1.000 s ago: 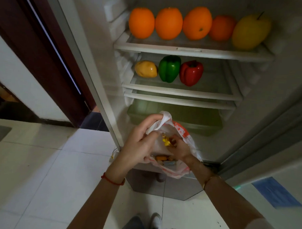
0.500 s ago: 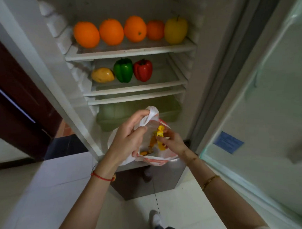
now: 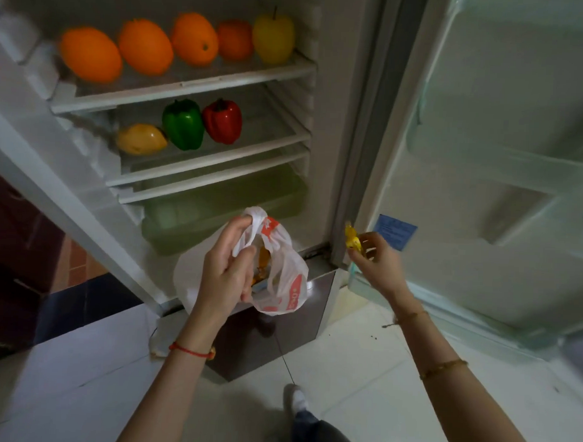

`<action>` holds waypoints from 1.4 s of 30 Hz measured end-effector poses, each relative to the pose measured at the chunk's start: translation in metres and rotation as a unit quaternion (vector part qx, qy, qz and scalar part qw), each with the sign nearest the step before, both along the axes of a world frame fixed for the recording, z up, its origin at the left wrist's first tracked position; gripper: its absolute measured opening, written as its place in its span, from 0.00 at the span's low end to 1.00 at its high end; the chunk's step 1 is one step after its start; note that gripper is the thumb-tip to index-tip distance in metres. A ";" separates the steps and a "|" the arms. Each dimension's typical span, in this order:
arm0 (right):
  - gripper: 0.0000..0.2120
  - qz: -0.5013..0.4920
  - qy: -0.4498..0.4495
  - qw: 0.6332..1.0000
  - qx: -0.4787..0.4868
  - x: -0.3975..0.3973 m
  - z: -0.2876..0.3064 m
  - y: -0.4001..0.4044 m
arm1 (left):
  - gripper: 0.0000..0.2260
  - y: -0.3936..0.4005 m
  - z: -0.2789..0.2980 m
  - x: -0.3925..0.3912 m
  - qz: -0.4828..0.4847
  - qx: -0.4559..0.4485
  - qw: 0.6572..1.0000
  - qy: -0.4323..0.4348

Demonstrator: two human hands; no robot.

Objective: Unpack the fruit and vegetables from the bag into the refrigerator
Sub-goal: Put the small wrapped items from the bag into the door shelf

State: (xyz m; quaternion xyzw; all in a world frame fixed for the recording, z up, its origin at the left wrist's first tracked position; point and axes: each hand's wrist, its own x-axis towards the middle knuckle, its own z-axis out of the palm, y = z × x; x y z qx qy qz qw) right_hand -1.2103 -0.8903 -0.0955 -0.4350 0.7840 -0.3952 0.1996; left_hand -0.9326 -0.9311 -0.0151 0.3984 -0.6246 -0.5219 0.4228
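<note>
My left hand grips the handles of a white and red plastic bag, held in front of the open refrigerator's lower part. Something orange shows inside the bag. My right hand is out of the bag, to its right near the door hinge, pinching a small yellow item. The top shelf carries several oranges and a yellow apple. The second shelf holds a mango, a green pepper and a red pepper.
A pale green crisper drawer sits under the shelves. The refrigerator door stands open on the right, with a blue label near its lower corner. White tiled floor lies below, and my shoe is near the bottom.
My right hand has drawn the small yellow item out of the bag and carried it to the right toward the door. The view has swung right; the left hand still holds the bag.
</note>
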 end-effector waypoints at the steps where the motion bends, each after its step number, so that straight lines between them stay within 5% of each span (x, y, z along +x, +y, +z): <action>1: 0.12 -0.014 0.051 0.998 0.016 -0.010 -0.004 0.004 | 0.16 0.000 0.000 -0.002 -0.003 0.001 1.000 0.001; 5: 0.14 -0.017 0.181 0.973 0.144 -0.039 -0.022 0.013 | 0.16 0.002 0.000 -0.008 -0.002 0.011 1.000 -0.002; 13: 0.11 0.033 0.159 0.931 0.328 -0.058 -0.049 0.007 | 0.18 0.000 -0.002 -0.014 0.013 0.008 1.000 0.007; 19: 0.12 0.067 0.107 0.938 0.324 -0.068 -0.063 -0.003 | 0.16 -0.001 -0.001 -0.025 0.030 0.016 0.999 0.023; 22: 0.19 0.087 0.123 0.933 0.326 -0.073 -0.067 -0.007 | 0.15 -0.002 -0.003 -0.030 0.043 0.019 0.999 0.018; 29: 0.13 0.062 0.195 0.943 0.263 -0.052 -0.008 -0.016 | 0.16 -0.003 -0.006 -0.034 0.076 0.006 0.997 0.007; 32: 0.12 0.163 0.153 0.960 0.167 -0.009 0.034 -0.025 | 0.16 0.000 -0.005 -0.033 0.089 0.003 0.996 0.005; 35: 0.09 0.311 0.068 0.939 0.131 0.037 0.042 -0.039 | 0.15 0.003 -0.002 -0.031 0.092 -0.005 0.996 0.004; 42: 0.14 0.448 0.122 0.870 0.166 0.117 -0.023 -0.093 | 0.17 0.001 -0.004 -0.015 0.119 -0.001 0.993 -0.008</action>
